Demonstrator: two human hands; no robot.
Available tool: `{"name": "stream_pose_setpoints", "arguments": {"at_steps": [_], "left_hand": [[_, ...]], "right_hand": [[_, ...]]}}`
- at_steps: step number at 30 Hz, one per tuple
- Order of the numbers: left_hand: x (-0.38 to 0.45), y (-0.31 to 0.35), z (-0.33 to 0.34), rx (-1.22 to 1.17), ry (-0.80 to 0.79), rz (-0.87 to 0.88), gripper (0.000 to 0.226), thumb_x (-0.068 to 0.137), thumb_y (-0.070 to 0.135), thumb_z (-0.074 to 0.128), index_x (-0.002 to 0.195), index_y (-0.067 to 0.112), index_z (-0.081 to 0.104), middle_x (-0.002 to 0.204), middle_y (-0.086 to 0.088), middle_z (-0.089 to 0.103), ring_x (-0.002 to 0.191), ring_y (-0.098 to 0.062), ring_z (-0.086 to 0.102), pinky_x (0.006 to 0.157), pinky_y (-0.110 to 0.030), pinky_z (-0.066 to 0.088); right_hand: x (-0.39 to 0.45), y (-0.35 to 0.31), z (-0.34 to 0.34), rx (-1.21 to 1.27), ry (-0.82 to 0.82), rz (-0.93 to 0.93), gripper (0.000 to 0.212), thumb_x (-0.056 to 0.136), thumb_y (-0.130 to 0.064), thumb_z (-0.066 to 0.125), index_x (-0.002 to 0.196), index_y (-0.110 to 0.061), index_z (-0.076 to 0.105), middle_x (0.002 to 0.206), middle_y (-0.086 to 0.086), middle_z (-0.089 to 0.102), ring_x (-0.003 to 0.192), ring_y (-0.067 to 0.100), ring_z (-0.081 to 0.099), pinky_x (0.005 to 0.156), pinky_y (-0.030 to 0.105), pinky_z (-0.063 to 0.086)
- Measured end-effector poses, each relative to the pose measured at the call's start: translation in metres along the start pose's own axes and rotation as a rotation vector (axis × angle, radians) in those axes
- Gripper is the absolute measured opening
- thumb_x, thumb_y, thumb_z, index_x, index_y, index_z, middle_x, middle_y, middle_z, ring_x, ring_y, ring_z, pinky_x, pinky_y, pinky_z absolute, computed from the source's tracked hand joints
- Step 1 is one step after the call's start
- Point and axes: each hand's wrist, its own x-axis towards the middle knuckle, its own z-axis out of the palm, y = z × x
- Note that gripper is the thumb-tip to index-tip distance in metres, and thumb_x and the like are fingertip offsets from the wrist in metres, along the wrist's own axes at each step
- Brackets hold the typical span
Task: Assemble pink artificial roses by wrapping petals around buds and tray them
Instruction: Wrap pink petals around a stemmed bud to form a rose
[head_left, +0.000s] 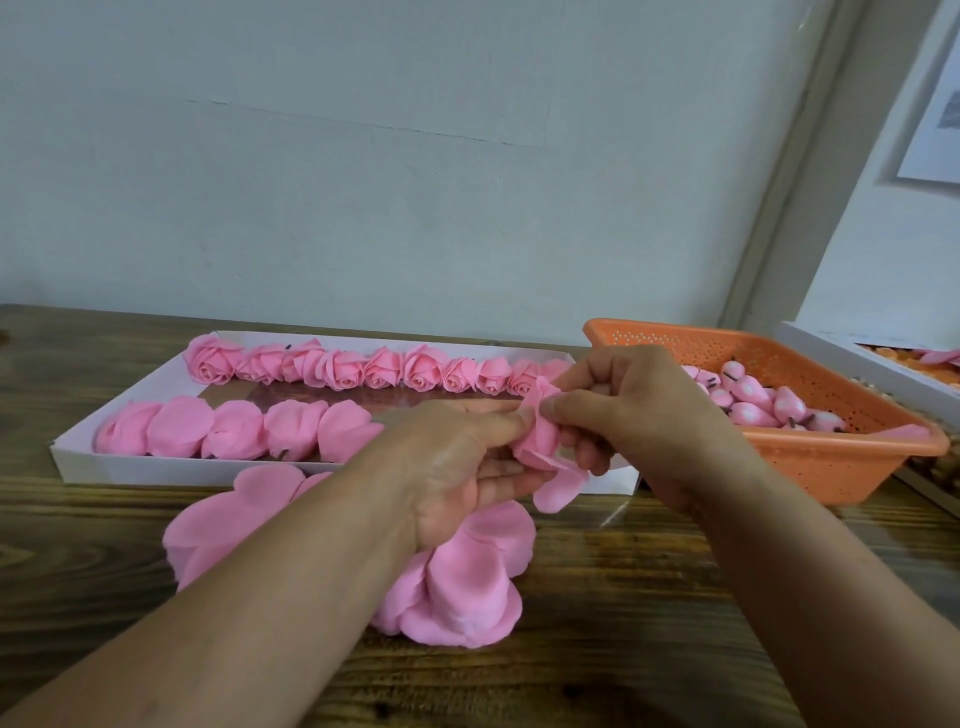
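Left hand: my left hand (457, 467) is raised above the table, fingers curled under the half-wrapped pink fabric rose (540, 441), thumb lying along its top.
Right hand: my right hand (623, 410) pinches the same rose from the other side, thumb and forefinger closed on its upper petals.
Rose in work: held between both hands, clear of the table; one loose petal (558, 493) hangs from its lower edge, just below my right fingers.
Petal stock: a heap of flat pink fabric petal sheets (462, 577) lies on the dark wooden table (649, 597), directly under and just nearer than my left hand.
Tray: a shallow white rectangular cardboard tray (78, 457) sits beyond my hands, reaching away to the left.
Tray contents: a far row of finished pink roses (343, 369) and a near row of five more (239, 428), lying on their sides.
Bud supply: an orange perforated plastic basket (831, 462) stands beyond and to the right of my right hand, holding pink buds (753, 397) with short dark stems.
Far right: a second white tray (831, 348), partly out of view, lies past the basket.
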Motion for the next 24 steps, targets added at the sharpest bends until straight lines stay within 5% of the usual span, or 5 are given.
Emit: {"name": "stream_pose_setpoints", "arguments": {"at_steps": [6, 11, 17, 20, 24], "left_hand": [[-0.001, 0.0, 0.002, 0.012, -0.003, -0.025, 0.018, 0.089, 0.009, 0.06, 0.104, 0.001, 0.068, 0.08, -0.014, 0.072, 0.064, -0.019, 0.07, 0.065, -0.028, 0.06], [-0.002, -0.001, 0.002, 0.06, -0.015, -0.034, 0.019, 0.085, 0.012, 0.065, 0.1, 0.001, 0.069, 0.076, -0.012, 0.072, 0.062, -0.017, 0.069, 0.063, -0.025, 0.06], [-0.004, 0.004, -0.001, 0.058, -0.057, -0.118, 0.022, 0.084, 0.01, 0.065, 0.102, -0.002, 0.067, 0.073, -0.015, 0.07, 0.057, -0.018, 0.068, 0.055, -0.022, 0.057], [-0.006, 0.005, -0.001, 0.065, -0.102, -0.17, 0.028, 0.079, 0.012, 0.067, 0.101, -0.005, 0.067, 0.076, -0.018, 0.069, 0.058, -0.019, 0.068, 0.056, -0.023, 0.056], [-0.006, 0.004, 0.002, 0.027, -0.096, -0.15, 0.034, 0.066, 0.016, 0.069, 0.095, -0.003, 0.068, 0.075, -0.018, 0.071, 0.059, -0.02, 0.069, 0.057, -0.023, 0.057]], "right_hand": [[0.002, 0.003, -0.002, -0.159, 0.069, -0.081, 0.014, 0.079, -0.003, 0.066, 0.066, 0.001, 0.064, 0.04, -0.003, 0.052, 0.036, 0.006, 0.039, 0.041, 0.021, 0.034], [0.0, 0.0, -0.006, -0.234, -0.006, -0.136, 0.011, 0.08, -0.006, 0.068, 0.07, -0.001, 0.067, 0.052, 0.014, 0.056, 0.042, 0.014, 0.042, 0.043, 0.026, 0.033], [0.002, 0.005, -0.017, 0.04, -0.197, -0.06, 0.016, 0.08, -0.008, 0.068, 0.096, -0.009, 0.066, 0.048, 0.0, 0.056, 0.037, 0.011, 0.041, 0.038, 0.019, 0.033], [0.001, 0.007, -0.02, 0.129, -0.311, -0.046, 0.023, 0.07, -0.02, 0.067, 0.085, -0.003, 0.068, 0.051, 0.002, 0.06, 0.035, 0.01, 0.039, 0.035, 0.016, 0.031], [0.005, 0.012, -0.02, 0.157, -0.219, -0.036, 0.008, 0.077, -0.004, 0.067, 0.069, -0.003, 0.067, 0.05, 0.009, 0.059, 0.032, 0.01, 0.039, 0.034, 0.015, 0.03]]}}
